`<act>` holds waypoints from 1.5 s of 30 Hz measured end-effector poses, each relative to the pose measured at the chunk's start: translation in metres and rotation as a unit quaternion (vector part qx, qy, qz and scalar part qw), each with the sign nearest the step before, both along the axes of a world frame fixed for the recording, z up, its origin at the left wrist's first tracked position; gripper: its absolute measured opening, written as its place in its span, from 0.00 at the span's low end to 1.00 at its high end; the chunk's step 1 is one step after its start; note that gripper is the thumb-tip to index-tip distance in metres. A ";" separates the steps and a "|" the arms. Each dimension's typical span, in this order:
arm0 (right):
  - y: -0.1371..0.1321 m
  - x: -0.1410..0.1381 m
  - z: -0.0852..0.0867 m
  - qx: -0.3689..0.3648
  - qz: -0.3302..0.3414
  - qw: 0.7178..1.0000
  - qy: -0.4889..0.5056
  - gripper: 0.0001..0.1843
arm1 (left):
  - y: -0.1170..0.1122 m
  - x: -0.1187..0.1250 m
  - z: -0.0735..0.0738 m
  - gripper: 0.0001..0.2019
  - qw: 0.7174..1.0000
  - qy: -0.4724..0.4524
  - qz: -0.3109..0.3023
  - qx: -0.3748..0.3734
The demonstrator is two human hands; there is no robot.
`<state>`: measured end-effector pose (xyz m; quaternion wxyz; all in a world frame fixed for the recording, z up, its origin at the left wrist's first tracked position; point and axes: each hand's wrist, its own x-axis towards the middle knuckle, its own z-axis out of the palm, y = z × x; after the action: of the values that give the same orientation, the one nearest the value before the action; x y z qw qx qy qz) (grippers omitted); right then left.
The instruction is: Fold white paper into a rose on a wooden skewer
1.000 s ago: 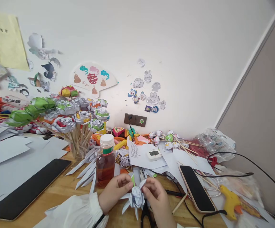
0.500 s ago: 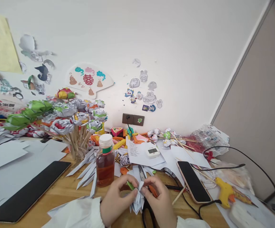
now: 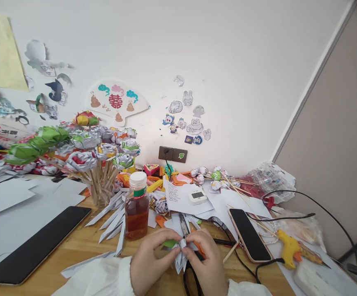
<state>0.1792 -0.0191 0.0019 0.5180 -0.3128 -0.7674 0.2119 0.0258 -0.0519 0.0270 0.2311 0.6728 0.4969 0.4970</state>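
Between my two hands, just above the wooden table, is a piece of folded white paper with pointed petals hanging downward. My left hand pinches its left side between thumb and fingers. From the right, my right hand pinches the same paper, and the fingertips of both hands nearly meet at its top. A bit of green paper shows by my left fingers. Black scissors handles lie beneath, partly covered by the paper and my right hand.
A bottle of amber liquid stands left of my hands. Folded paper strips and a jar of paper flowers are behind it. A phone, a yellow glue gun and black cables lie right. A black slab lies left.
My fingertips have drawn closer together at the top of the folded paper, pressing it narrower. The view has shifted slightly.
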 end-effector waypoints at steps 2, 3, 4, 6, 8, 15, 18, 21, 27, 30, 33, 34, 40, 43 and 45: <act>-0.001 0.000 0.000 -0.005 -0.008 1.000 0.001 0.03 | -0.001 0.000 0.000 0.06 1.000 0.007 -0.003 0.006; -0.001 0.000 0.000 -0.005 -0.010 1.000 0.003 0.03 | -0.002 0.000 0.000 0.06 1.000 0.010 -0.003 0.007; -0.002 0.000 0.000 -0.004 -0.012 1.000 0.005 0.03 | -0.002 0.000 -0.001 0.06 1.000 0.012 -0.003 0.006; -0.002 -0.001 0.001 0.003 -0.008 1.000 0.006 0.04 | -0.002 0.000 -0.001 0.05 1.000 0.013 -0.001 -0.002; -0.001 -0.001 0.002 0.013 0.003 1.000 0.002 0.04 | -0.001 -0.001 -0.001 0.04 1.000 0.012 -0.006 -0.010; 0.005 0.002 0.009 0.023 0.075 0.997 -0.016 0.04 | 0.006 -0.006 0.004 0.02 0.997 0.007 -0.073 -0.029; 0.005 0.004 0.014 0.000 0.092 0.995 -0.024 0.04 | 0.007 -0.008 0.005 0.03 0.995 0.028 -0.092 -0.040; 0.004 0.005 0.017 -0.028 0.099 0.994 -0.031 0.04 | 0.006 -0.009 0.006 0.04 0.994 0.055 -0.089 -0.031; 0.004 0.005 0.019 -0.138 0.104 0.985 -0.012 0.06 | 0.006 -0.008 0.008 0.04 0.992 0.029 -0.075 -0.101; 0.007 0.003 0.015 -0.222 0.145 0.964 -0.010 0.06 | 0.009 -0.008 0.003 0.05 0.986 0.031 -0.080 -0.142; 0.010 0.002 0.010 -0.246 0.151 0.957 -0.011 0.06 | 0.014 -0.008 -0.003 0.06 0.984 0.022 -0.091 -0.152; 0.010 0.002 0.009 -0.237 0.138 0.962 -0.015 0.06 | 0.014 -0.008 -0.003 0.05 0.984 0.023 -0.091 -0.154; 0.005 0.001 0.014 -0.113 0.056 0.990 -0.070 0.08 | 0.010 -0.005 0.006 0.03 0.984 0.073 -0.042 -0.154; 0.002 0.000 0.016 -0.120 0.046 0.987 -0.098 0.08 | 0.008 -0.004 0.010 0.02 0.984 0.093 -0.033 -0.149; 0.000 -0.001 0.017 -0.119 0.041 0.986 -0.110 0.09 | 0.009 -0.006 0.011 0.01 0.982 0.100 -0.047 -0.151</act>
<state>0.1786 -0.0188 0.0191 0.3799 -0.3623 -0.8012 0.2873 0.0201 -0.0432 0.0379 0.3021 0.6989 0.5546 0.3356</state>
